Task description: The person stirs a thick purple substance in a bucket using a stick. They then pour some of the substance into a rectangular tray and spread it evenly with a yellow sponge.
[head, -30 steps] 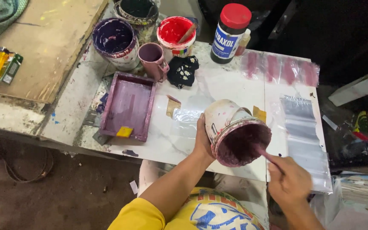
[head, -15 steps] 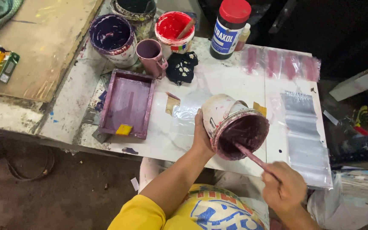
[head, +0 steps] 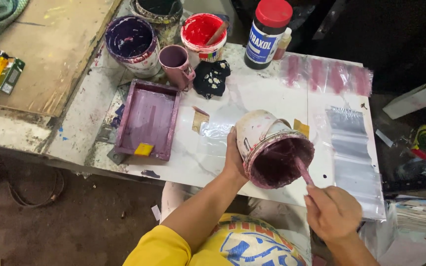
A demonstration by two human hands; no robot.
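Paint-stained white tub (head: pixel 265 143), tilted over the white table (head: pixel 252 98), is gripped by the left hand (head: pixel 233 160); the right hand (head: pixel 332 213), closed on a pink stick (head: pixel 303 172), has now pushed it deeper into the purple paint than a second ago.

purple tray (head: pixel 147 119) left of centre | purple bucket (head: pixel 132 44) and mug (head: pixel 176 64) upper left | red tub (head: pixel 202 32) top centre | red-capped bottle (head: pixel 267 33) top | plastic bags (head: pixel 352 148) right, possibly empty
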